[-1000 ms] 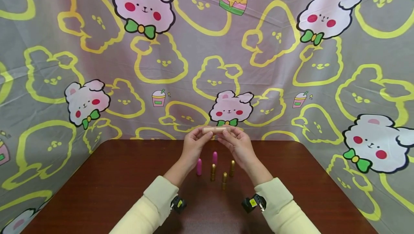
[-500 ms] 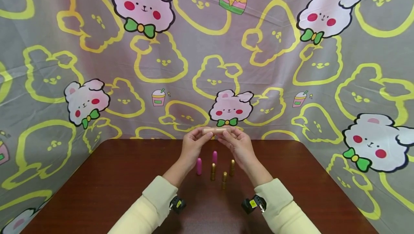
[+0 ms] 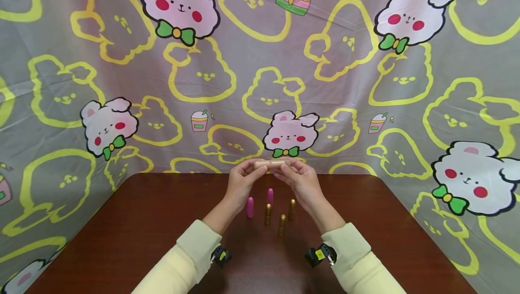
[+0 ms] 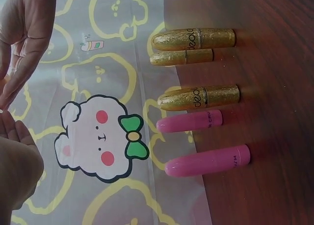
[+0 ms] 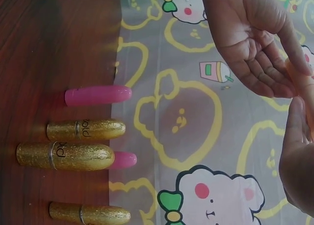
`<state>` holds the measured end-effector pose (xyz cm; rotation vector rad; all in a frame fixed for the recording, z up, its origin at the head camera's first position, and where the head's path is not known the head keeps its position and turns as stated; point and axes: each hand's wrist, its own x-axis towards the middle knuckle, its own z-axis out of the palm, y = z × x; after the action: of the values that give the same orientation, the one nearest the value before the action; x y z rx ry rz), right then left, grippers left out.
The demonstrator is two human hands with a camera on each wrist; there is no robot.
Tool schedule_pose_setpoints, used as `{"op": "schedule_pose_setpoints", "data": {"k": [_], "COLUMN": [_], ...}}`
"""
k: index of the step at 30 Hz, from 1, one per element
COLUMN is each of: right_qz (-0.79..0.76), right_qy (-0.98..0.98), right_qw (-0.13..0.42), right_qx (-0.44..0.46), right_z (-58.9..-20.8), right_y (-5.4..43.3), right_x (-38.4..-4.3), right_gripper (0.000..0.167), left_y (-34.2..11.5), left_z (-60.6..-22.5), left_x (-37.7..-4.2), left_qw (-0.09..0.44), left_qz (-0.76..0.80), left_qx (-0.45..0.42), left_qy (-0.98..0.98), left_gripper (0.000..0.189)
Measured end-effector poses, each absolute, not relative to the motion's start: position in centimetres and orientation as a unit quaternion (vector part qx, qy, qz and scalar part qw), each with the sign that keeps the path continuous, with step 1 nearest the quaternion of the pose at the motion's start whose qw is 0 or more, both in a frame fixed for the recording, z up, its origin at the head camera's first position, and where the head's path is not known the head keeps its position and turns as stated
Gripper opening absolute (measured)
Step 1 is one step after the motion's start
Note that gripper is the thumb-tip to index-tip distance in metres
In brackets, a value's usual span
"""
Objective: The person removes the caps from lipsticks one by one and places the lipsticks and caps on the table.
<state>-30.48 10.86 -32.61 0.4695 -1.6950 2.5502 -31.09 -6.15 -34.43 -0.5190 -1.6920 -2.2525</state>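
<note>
Both hands hold a peach lipstick tube [image 3: 271,164] level above the table's far part. My left hand [image 3: 240,183] pinches one end between thumb and fingers, and my right hand [image 3: 302,184] pinches the other. In the right wrist view, part of the peach tube [image 5: 305,87] shows between the hands; its far end is cut off by the frame. Below stand several upright bullet-shaped lipstick tubes: a pink tube [image 3: 250,207], a second pink tube [image 3: 270,196] behind it, and gold tubes, one gold tube [image 3: 282,225] nearest. Neither hand touches these.
The standing tubes rest on a dark reddish-brown table [image 3: 154,231]. A grey cloth [image 3: 227,118] with cartoon bunnies hangs behind and at both sides. Each wrist wears a black camera, such as the right one [image 3: 320,255].
The hands keep the same hold on the peach tube. Only a slight shift of the head view shows; the standing tubes stay in place.
</note>
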Motion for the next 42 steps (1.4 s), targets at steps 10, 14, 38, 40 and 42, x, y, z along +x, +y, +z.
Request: {"op": "schedule_pose_setpoints", "data": {"k": [10,14,38,40,42], "right_qz": [0.813,0.823,0.828,0.831,0.832], "right_qy": [-0.564,-0.550,-0.537,-0.535,-0.533], "right_qw": [0.036,0.041,0.076,0.078,0.080], "right_qx": [0.139,0.137,0.141,0.134,0.128], "right_z": [-32.1,-32.1,-31.9,-32.0,-32.1], "right_y": [10.5,10.3,14.6,14.8,15.0], "right_x": [-30.2,-30.3,-30.8,-30.8,-30.8], "right_gripper": [0.027,0.022,0.014,0.013,0.012], "left_y": [-6.0,-5.9,-10.5,-10.8,-11.1], "left_z": [-34.1,-34.1,-34.2,-34.2,-34.2], "left_x": [-31.1,-31.1,-31.7,-31.6,-31.6], "left_qw": [0.153,0.163,0.153,0.151,0.154], "left_qz": [-0.778,-0.782,-0.867,-0.868,-0.869], "left_qx": [-0.171,-0.168,-0.158,-0.159,-0.162], "left_qy": [-0.585,-0.577,-0.447,-0.445,-0.442], "left_gripper": [0.025,0.024,0.020,0.020,0.021]}}
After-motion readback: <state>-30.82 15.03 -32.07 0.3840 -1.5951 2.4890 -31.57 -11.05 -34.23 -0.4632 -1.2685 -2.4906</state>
